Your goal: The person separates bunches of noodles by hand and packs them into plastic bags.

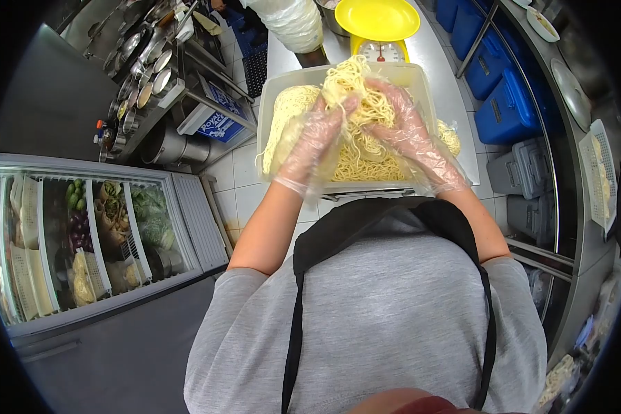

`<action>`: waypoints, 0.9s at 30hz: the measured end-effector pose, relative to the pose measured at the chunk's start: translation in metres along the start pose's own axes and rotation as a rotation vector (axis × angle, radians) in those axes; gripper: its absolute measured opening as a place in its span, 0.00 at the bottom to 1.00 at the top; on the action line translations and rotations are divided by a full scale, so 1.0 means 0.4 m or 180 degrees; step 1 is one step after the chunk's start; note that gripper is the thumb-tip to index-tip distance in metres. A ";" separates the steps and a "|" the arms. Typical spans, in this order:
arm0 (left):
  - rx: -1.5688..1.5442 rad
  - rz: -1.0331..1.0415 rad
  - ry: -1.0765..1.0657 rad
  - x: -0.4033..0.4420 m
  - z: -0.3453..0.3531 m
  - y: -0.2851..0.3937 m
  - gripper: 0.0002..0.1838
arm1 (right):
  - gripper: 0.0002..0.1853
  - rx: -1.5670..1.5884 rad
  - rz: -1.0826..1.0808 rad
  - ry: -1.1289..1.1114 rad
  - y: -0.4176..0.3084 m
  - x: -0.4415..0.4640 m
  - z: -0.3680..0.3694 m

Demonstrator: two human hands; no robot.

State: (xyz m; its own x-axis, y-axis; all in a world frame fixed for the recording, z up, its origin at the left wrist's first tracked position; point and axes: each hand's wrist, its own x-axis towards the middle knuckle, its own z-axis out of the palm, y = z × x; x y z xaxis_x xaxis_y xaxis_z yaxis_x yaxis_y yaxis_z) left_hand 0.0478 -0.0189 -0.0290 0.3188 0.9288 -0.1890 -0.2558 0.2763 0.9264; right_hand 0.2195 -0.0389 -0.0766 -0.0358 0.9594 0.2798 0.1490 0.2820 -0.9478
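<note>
Grey cloth, the soft, flecked shirt (393, 297) on my chest, lies well behind my fingers, under a matte black apron (324, 238). Ahead, my left hand (317, 134) and right hand (406, 127) have the noodles (364, 103) between them, raised over the tub (429, 103). Both sets of fingers are part-curled: the right reach round one side of the clump with a gap between thumb and fingertips that noodles fill; the left press in from the other, their exact grip partly hidden.

I'd judge a light hold best here: support the clump from beneath, tease the strands apart, and don't squeeze, since they'd probably mash or snap. Staying above the tub lets stray ones drop safely.

The strands are thin, pale yellow, curled and tangled. Below my fingers lies a looser bed; beside my left, a smooth, dense mound (290, 114). Clear, crinkled gloves (299, 168) bag at my wrists. Beyond my fingertips stands a scale (379, 50) with a glossy, shallow yellow pan (378, 17).
</note>
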 end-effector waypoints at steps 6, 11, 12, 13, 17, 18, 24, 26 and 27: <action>0.0129 0.0251 -0.0120 0.000 -0.051 -0.032 0.35 | 0.53 0.0021 0.0263 -0.0288 -0.003 -0.006 -0.015; 0.0975 0.0150 -0.0326 0.010 -0.089 -0.054 0.34 | 0.59 0.0615 0.0773 -0.0245 -0.008 0.026 -0.010; 0.1737 0.0090 -0.0295 -0.004 -0.075 -0.031 0.33 | 0.60 0.0497 0.0910 -0.0319 -0.029 0.030 -0.012; 0.2549 0.0026 -0.0284 -0.019 -0.061 -0.009 0.32 | 0.61 0.0928 0.0832 -0.0520 -0.063 0.025 0.002; 0.4600 -0.0050 -0.0503 0.014 -0.072 -0.089 0.31 | 0.61 0.0509 0.0671 -0.0449 -0.050 0.030 0.022; 0.2373 -0.0068 -0.0403 0.019 -0.051 -0.104 0.30 | 0.58 0.0685 0.0657 -0.0423 -0.054 0.026 0.024; -0.0204 -0.0043 -0.0230 -0.001 0.023 -0.083 0.30 | 0.47 -0.0259 0.0335 -0.0117 -0.027 0.010 0.040; -0.0233 -0.0005 -0.0115 0.003 0.034 -0.091 0.30 | 0.44 -0.0778 0.0067 -0.0019 0.006 0.003 0.047; -0.0227 0.0049 0.0005 0.009 0.037 -0.096 0.30 | 0.44 -0.0832 -0.0035 0.0032 0.011 0.001 0.052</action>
State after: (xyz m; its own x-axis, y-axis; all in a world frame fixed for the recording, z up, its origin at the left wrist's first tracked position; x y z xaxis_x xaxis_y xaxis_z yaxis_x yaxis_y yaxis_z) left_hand 0.0723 -0.0297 -0.0605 0.3130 0.9334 -0.1754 -0.3251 0.2788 0.9036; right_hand 0.1996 -0.0373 -0.0838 -0.0293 0.9557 0.2928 0.3990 0.2797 -0.8732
